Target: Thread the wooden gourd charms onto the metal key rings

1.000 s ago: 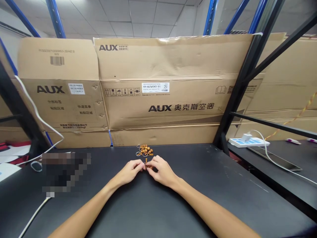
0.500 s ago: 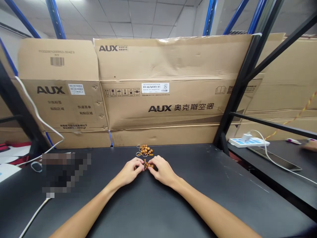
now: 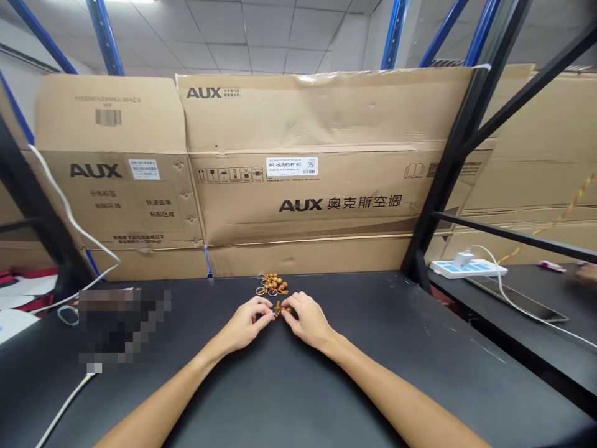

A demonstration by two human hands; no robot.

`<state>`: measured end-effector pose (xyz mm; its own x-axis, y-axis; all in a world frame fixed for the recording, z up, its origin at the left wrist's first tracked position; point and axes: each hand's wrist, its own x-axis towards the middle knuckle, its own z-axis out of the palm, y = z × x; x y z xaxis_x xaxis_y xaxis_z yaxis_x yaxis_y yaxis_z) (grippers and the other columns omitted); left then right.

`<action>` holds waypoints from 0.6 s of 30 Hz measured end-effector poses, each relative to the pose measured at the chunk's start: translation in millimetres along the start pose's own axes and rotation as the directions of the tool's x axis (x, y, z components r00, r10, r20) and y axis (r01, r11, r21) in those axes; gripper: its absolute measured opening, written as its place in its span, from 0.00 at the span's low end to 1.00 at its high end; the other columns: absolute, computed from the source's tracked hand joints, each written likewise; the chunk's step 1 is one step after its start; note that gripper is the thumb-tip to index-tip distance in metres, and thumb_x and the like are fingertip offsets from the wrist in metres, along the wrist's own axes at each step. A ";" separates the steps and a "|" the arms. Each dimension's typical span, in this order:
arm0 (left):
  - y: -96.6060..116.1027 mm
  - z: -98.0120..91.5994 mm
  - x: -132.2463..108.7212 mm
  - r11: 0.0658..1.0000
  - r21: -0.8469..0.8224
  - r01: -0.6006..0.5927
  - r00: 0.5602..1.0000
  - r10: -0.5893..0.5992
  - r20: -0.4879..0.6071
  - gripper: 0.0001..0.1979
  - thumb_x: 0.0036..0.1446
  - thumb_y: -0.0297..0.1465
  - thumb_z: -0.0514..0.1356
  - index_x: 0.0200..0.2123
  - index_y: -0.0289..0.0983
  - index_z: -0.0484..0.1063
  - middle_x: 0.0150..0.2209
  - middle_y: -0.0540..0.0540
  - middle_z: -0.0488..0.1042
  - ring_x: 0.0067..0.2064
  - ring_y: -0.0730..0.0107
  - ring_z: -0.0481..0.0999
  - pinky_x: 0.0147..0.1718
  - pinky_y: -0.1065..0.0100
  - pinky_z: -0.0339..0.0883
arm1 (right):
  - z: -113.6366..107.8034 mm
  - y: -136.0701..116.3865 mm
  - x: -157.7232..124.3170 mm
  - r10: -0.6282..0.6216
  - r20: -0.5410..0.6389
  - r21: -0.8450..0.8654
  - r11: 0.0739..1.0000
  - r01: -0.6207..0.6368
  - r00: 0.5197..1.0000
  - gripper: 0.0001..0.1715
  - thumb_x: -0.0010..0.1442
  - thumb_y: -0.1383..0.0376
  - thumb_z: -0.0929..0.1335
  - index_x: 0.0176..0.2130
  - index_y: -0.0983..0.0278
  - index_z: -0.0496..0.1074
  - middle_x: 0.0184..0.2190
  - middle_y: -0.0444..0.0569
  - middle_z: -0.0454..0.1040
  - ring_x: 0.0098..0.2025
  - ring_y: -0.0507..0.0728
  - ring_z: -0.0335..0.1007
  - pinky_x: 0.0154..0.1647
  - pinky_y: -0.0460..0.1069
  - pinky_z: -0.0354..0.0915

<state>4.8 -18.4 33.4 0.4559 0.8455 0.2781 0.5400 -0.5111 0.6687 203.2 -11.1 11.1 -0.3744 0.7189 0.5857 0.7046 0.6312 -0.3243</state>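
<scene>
Small orange beaded piece [image 3: 282, 309] pinched just above the black bench, mid-front, between both hands. Right hand [image 3: 308, 321] nearly closed, fingertips on it; left hand [image 3: 243, 323] curled against its other end. Just behind, a heap of orange beads with metal rings [image 3: 271, 284]. Bench has wide open room both sides; AUX cartons [image 3: 298, 208] line its back edge; white power strip [image 3: 467, 268] sits on a separate bench at right.

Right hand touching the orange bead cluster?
Apart: the head view shows black tabletop between the right hand and the orange bead cluster.
</scene>
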 end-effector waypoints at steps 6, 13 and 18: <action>0.5 0.1 -0.4 1.000 0.009 0.019 1.000 -0.019 -0.008 0.22 0.60 0.43 0.53 0.22 0.35 0.74 0.42 0.46 0.71 0.29 0.74 0.69 0.32 0.71 0.66 | -4.1 -5.4 -1.3 -0.117 0.011 0.110 0.987 0.115 0.993 0.03 0.61 0.68 0.66 0.38 0.62 0.70 0.34 0.47 0.73 0.39 0.56 0.66 0.41 0.50 0.63; -3.2 0.2 0.7 0.999 0.027 -0.022 1.000 0.023 -0.019 0.16 0.60 0.40 0.53 0.30 0.37 0.76 0.44 0.45 0.71 0.30 0.73 0.69 0.31 0.70 0.65 | -2.5 -1.5 -0.1 -0.003 0.013 0.005 1.000 0.003 1.000 0.04 0.61 0.67 0.65 0.37 0.62 0.71 0.35 0.49 0.74 0.38 0.57 0.67 0.40 0.52 0.62; -1.8 0.8 0.3 1.000 0.021 0.006 1.000 -0.006 -0.008 0.21 0.60 0.42 0.52 0.23 0.36 0.74 0.44 0.46 0.71 0.31 0.73 0.70 0.33 0.70 0.66 | -2.6 -3.1 -1.6 -0.075 -0.007 0.107 0.991 0.076 0.997 0.05 0.62 0.66 0.65 0.38 0.62 0.70 0.36 0.48 0.74 0.39 0.57 0.66 0.42 0.51 0.63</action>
<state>4.6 -17.4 31.7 0.4466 0.8499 0.2797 0.5576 -0.5089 0.6559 203.2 -14.9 13.1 -0.4220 0.6672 0.6138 0.6056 0.7113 -0.3569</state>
